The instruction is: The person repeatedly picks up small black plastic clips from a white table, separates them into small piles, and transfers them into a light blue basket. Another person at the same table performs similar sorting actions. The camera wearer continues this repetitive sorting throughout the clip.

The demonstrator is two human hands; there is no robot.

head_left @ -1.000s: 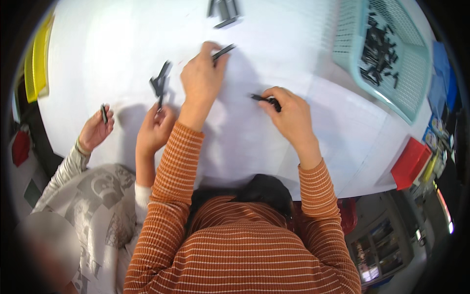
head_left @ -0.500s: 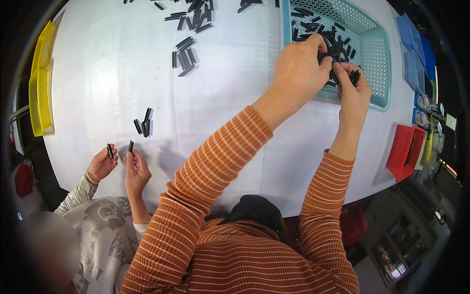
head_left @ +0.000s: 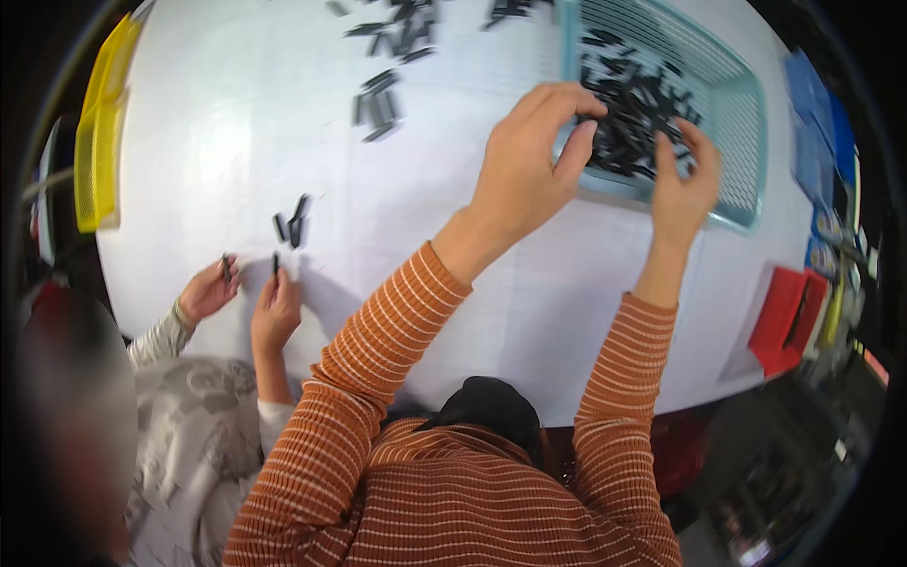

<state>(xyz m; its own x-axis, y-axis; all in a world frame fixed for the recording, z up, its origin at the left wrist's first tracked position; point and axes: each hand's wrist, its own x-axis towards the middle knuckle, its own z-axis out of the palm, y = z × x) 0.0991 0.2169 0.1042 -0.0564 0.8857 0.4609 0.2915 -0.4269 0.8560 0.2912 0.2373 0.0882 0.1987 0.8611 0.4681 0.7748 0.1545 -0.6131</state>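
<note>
Since half a second before, the view had tipped a little, the teal basket (head_left: 746,113) sitting higher and further right, while both hands had stayed at its near edge. The left hand (head_left: 529,165) reached up from an orange striped sleeve (head_left: 378,378), the forearm slanting up and to the right, wrist bent, knuckles toward the camera. Its fingers curled over the basket's near left rim, fingertips bunched narrowly together at the heap of small black parts (head_left: 633,113); whether anything was pinched between them could not be told. The right hand (head_left: 685,184) rose almost straight up from its own sleeve, palm turned away, fingers spread loosely and blurred above the same heap near the basket's front wall; its grasp could not be told either. The two hands stood near each other, a little apart, with the black parts lying between and beyond them inside the basket.

On the white table (head_left: 236,113), more loose black pieces (head_left: 378,94) lay in a scatter well to the left of the basket, and a few (head_left: 293,225) nearer the lower left. There another person's hands (head_left: 241,298) each held a small dark piece upright. A yellow tray (head_left: 99,142) stood at the table's left edge, a red box (head_left: 784,317) at the right
</note>
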